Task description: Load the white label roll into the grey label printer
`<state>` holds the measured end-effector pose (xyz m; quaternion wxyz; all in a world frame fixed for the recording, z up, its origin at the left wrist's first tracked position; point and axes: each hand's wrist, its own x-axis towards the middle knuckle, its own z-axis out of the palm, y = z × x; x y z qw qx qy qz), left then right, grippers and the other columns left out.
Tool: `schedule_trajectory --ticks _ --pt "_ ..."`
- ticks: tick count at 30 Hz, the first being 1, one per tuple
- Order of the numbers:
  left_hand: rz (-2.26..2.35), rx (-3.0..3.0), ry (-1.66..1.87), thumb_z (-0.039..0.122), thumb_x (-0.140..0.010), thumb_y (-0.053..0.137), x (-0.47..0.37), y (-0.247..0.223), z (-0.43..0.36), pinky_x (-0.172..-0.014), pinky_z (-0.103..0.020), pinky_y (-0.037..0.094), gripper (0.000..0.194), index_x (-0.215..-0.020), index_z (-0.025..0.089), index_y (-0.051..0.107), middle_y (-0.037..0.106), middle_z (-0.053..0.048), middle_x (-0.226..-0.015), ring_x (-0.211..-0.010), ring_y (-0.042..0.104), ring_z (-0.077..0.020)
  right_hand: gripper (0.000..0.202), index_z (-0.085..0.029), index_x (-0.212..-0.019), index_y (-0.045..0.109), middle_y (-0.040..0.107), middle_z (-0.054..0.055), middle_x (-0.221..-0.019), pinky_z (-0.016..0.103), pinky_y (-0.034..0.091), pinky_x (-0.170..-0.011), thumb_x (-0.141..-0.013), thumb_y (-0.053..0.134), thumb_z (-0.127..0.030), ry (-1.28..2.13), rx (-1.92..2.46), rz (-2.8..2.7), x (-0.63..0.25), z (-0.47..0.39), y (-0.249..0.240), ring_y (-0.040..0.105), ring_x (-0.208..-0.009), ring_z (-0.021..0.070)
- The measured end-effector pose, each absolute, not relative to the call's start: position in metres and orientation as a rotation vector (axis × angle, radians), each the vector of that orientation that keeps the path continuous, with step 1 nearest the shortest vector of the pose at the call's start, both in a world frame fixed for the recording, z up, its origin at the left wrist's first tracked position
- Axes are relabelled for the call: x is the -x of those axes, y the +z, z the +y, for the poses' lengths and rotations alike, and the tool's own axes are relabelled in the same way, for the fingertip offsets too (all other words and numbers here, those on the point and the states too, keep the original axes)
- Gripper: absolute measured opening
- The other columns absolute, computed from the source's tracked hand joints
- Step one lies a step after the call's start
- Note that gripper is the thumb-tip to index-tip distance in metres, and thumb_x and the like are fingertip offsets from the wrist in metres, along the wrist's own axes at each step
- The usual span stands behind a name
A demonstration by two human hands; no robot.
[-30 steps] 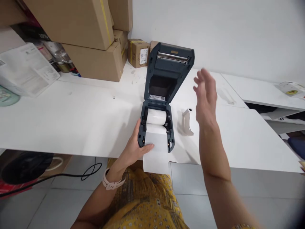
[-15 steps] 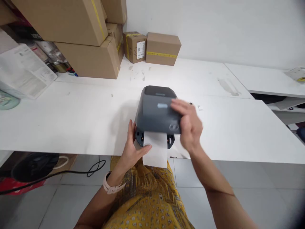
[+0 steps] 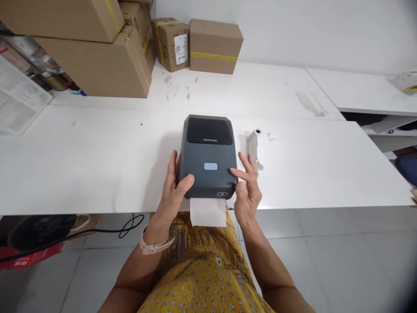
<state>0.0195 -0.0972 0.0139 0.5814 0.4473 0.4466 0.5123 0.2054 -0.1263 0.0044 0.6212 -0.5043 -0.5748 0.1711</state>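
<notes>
The lid (image 3: 198, 152) has moved: half a second ago we saw it tilted over the printer (image 3: 224, 181) with our right grip (image 3: 249, 191) on its front right corner, and now it lies down over the body. That, we judge, puts the roll under cover and finishes the closing, though we cannot tell whether the latch has caught. Nearest us, the white paper strip (image 3: 208, 214) comes out from under the lid's front and hangs past the worktop's (image 3: 107, 161) front edge, as it did earlier. Our left grip (image 3: 172, 191) is spread along the printer's left side, its thumb now resting on the lid's front left corner; earlier that thumb lay on the paper. Our right grip has dropped to the right side, fingers fanned, one fingertip touching the lid's edge, pinching nothing that we can make out. The printer itself sits on the worktop, just behind its front edge. Farther back, right of the printer, a torn white tube (image 3: 256, 145) shows plainly again, and toward the back edge the yellow-taped box (image 3: 215, 45) stands where it stood.
</notes>
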Motion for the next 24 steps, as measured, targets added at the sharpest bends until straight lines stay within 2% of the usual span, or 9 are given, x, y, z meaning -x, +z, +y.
schedule_trajectory --ticks 3,5,8,10,13,17,20,22,24 --pt "1.04 -1.057 1.187 0.057 -0.087 0.076 -0.017 0.011 -0.097 -0.128 -0.057 0.037 0.101 -0.168 0.033 0.02 0.035 -0.011 -0.172 -0.159 0.034 -0.0378 0.016 -0.034 -0.112 0.069 0.055 -0.001 -0.159 0.067 0.023 -0.13 -0.099 0.065 -0.041 0.547 1.124 -1.218 -0.203 -0.122 -0.001 0.032 -0.161 0.0295" --pt "1.039 -1.106 1.191 0.056 -0.087 0.077 -0.014 0.007 -0.098 -0.127 -0.058 0.038 0.103 -0.168 0.033 0.019 0.039 -0.011 -0.17 -0.157 0.037 -0.0385 0.039 -0.037 -0.129 0.061 0.046 0.001 -0.166 0.064 0.029 -0.13 -0.095 0.069 -0.053 0.744 1.112 -1.114 -0.204 -0.12 -0.009 0.034 -0.16 0.0302" --pt "1.028 -1.185 1.211 0.057 -0.088 0.076 -0.013 0.0 -0.098 -0.125 -0.056 0.042 0.098 -0.167 0.035 0.023 0.041 -0.01 -0.169 -0.155 0.04 -0.0382 0.088 -0.036 -0.159 0.034 0.037 0.01 -0.172 0.06 0.044 -0.123 -0.087 0.067 -0.074 1.039 1.111 -1.073 -0.21 -0.118 -0.02 0.041 -0.156 0.0334" --pt "1.015 -1.227 1.238 0.058 -0.09 0.072 -0.014 -0.005 -0.099 -0.125 -0.052 0.043 0.091 -0.166 0.038 0.027 0.038 -0.006 -0.171 -0.156 0.039 -0.0362 0.103 -0.033 -0.166 0.021 0.035 0.013 -0.172 0.057 0.052 -0.117 -0.085 0.065 -0.079 1.123 1.112 -1.138 -0.216 -0.118 -0.022 0.046 -0.153 0.0345" --pt "1.016 -1.283 1.256 0.06 -0.095 0.065 -0.019 -0.011 -0.099 -0.128 -0.049 0.041 0.083 -0.166 0.039 0.026 0.032 -0.002 -0.173 -0.159 0.033 -0.0339 0.106 -0.034 -0.168 0.013 0.036 0.015 -0.172 0.056 0.055 -0.113 -0.087 0.062 -0.08 1.09 1.134 -1.24 -0.221 -0.117 -0.018 0.05 -0.151 0.0345" --pt "1.006 -1.336 1.296 0.065 -0.093 0.065 -0.022 -0.014 -0.095 -0.129 -0.05 0.037 0.087 -0.166 0.039 0.024 0.034 -0.003 -0.172 -0.159 0.033 -0.0344 0.105 -0.034 -0.169 0.009 0.039 0.015 -0.17 0.056 0.055 -0.113 -0.089 0.06 -0.078 1.021 1.154 -1.286 -0.222 -0.115 -0.015 0.053 -0.148 0.0352" --pt "0.992 -1.334 1.285 0.064 -0.094 0.065 -0.021 -0.013 -0.093 -0.123 -0.049 0.043 0.085 -0.165 0.04 0.025 0.038 -0.005 -0.168 -0.153 0.041 -0.0336 0.1 -0.033 -0.169 0.009 0.041 0.015 -0.169 0.054 0.056 -0.112 -0.092 0.057 -0.076 0.989 1.162 -1.311 -0.221 -0.114 -0.02 0.053 -0.148 0.0337" --pt "1.037 -1.34 1.314 0.061 -0.093 0.067 -0.019 -0.014 -0.1 -0.116 -0.048 0.048 0.083 -0.163 0.04 0.028 0.042 -0.007 -0.163 -0.147 0.048 -0.032 0.095 -0.033 -0.168 0.014 0.039 0.014 -0.171 0.054 0.053 -0.115 -0.093 0.056 -0.075 0.949 1.173 -1.314 -0.219 -0.113 -0.025 0.049 -0.151 0.0327" --pt "1.163 -1.342 1.489 0.056 -0.092 0.071 -0.017 -0.017 -0.117 -0.105 -0.042 0.053 0.07 -0.153 0.036 0.043 0.054 -0.008 -0.148 -0.131 0.058 -0.0266 0.091 -0.034 -0.167 0.021 0.033 0.012 -0.174 0.056 0.046 -0.122 -0.093 0.059 -0.072 0.868 1.172 -1.283 -0.216 -0.112 -0.027 0.04 -0.157 0.0322"
